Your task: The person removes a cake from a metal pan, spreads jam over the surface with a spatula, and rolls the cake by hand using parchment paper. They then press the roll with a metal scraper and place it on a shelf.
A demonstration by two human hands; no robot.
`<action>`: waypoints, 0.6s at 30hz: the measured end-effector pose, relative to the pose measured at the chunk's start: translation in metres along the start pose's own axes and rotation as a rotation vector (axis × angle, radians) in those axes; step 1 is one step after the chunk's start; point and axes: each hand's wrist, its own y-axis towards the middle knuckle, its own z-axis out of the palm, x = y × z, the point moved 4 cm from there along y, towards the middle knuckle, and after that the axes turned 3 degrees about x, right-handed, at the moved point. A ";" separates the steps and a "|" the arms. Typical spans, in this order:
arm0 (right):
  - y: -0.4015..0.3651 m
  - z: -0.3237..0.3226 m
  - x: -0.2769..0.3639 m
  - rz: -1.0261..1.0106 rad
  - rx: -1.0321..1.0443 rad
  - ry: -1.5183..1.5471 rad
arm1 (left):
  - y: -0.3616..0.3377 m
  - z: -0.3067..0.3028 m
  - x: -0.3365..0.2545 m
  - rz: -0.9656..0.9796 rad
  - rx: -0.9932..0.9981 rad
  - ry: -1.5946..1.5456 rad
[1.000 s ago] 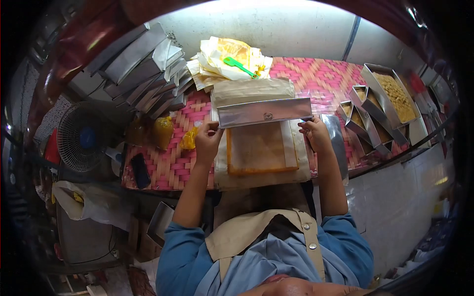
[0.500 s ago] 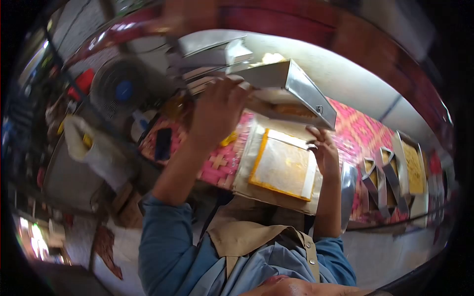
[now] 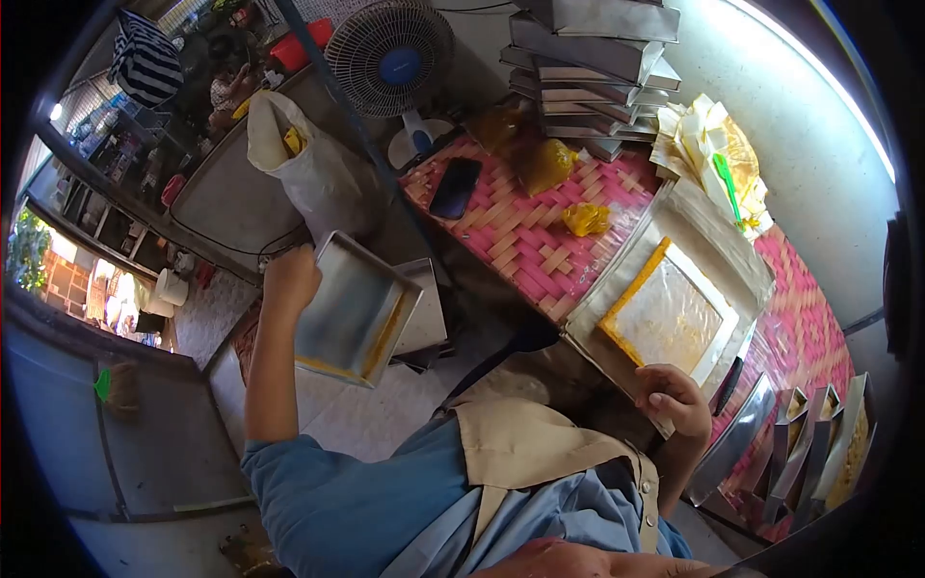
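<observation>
My left hand point(image 3: 292, 279) is closed on the upper left rim of a shallow metal baking pan point(image 3: 352, 299). The pan hangs tilted with its inside towards me, and yellow-brown residue lines its lower and right edges. My right hand point(image 3: 674, 397), fingers loosely curled and nothing visible in them, is at the near corner of a flat orange-yellow slab point(image 3: 624, 303). A translucent white sheet point(image 3: 674, 303) covers the slab's top. Beneath it lies a stack of pale cloth or paper point(image 3: 590, 323).
Stacked metal pans point(image 3: 588, 72) stand at the back, beside crumpled paper point(image 3: 689, 135) and a green utensil point(image 3: 727, 183). A phone point(image 3: 455, 188) and yellow bags point(image 3: 588, 220) lie on the pink woven mat point(image 3: 520, 255). Narrow filled pans point(image 3: 848, 443) are at right; a fan point(image 3: 390, 58) stands behind.
My left hand has carried the pan from above the slab to the lower left, beside the table. My right hand has moved to the slab's near corner. The view has turned left.
</observation>
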 end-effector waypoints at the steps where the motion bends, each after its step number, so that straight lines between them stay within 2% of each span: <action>1: 0.000 -0.002 -0.003 0.021 -0.036 0.001 | 0.002 0.028 0.025 -0.056 0.052 -0.051; 4: -0.002 -0.004 -0.010 0.056 -0.108 -0.007 | 0.002 0.106 0.080 -0.271 0.104 -0.242; 8: -0.007 -0.003 -0.010 0.104 -0.196 -0.074 | 0.013 0.234 0.130 -0.342 0.132 -0.384; 9: -0.007 -0.002 -0.011 0.109 -0.199 -0.078 | 0.012 0.263 0.135 -0.363 0.088 -0.474; 10: -0.009 -0.002 -0.012 0.112 -0.243 -0.063 | 0.010 0.294 0.135 -0.362 0.095 -0.478; 12: -0.010 -0.003 -0.015 0.118 -0.292 -0.051 | 0.007 0.342 0.135 -0.390 0.002 -0.894; 13: -0.011 -0.006 -0.020 0.124 -0.286 -0.051 | 0.003 0.352 0.128 -0.388 0.011 -0.897; 15: -0.011 -0.006 -0.024 0.135 -0.292 -0.055 | -0.008 0.383 0.115 -0.715 0.090 -1.242; 16: -0.010 -0.005 -0.025 0.155 -0.295 -0.066 | -0.013 0.402 0.114 -0.712 0.104 -1.245; 18: -0.009 -0.002 -0.024 0.181 -0.310 -0.078 | -0.026 0.423 0.113 -0.785 -0.001 -1.289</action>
